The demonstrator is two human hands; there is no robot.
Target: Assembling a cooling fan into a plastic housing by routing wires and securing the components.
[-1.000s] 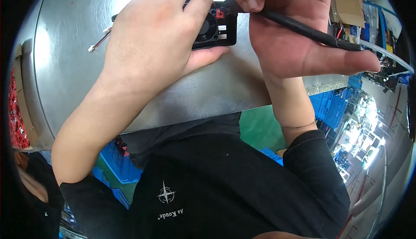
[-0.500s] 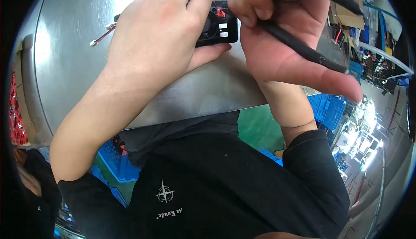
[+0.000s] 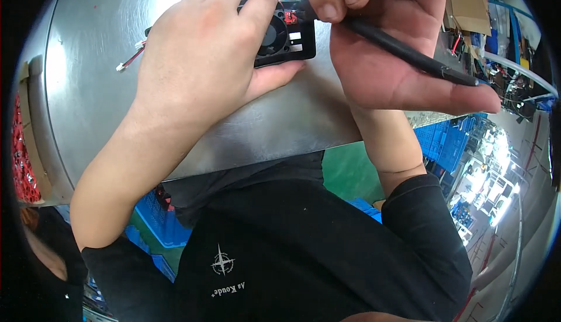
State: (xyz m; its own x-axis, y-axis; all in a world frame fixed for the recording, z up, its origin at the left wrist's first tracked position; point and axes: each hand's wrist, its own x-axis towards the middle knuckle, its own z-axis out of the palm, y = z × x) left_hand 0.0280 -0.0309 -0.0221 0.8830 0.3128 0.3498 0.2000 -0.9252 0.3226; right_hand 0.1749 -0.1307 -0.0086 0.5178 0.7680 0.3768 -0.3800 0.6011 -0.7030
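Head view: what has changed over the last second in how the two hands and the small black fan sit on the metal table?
The right hand swung its black rod-like tool from lying level along the palm to slanting steeper, fingertips closing in at the small black fan's red connector. The left hand keeps the same grip on the fan, and the fan's wire lead still lies on the metal table.

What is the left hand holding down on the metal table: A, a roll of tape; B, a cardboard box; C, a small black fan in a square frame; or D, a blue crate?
C: the left hand covers a small black fan lying on the metal table, while the right hand grips a black tool.
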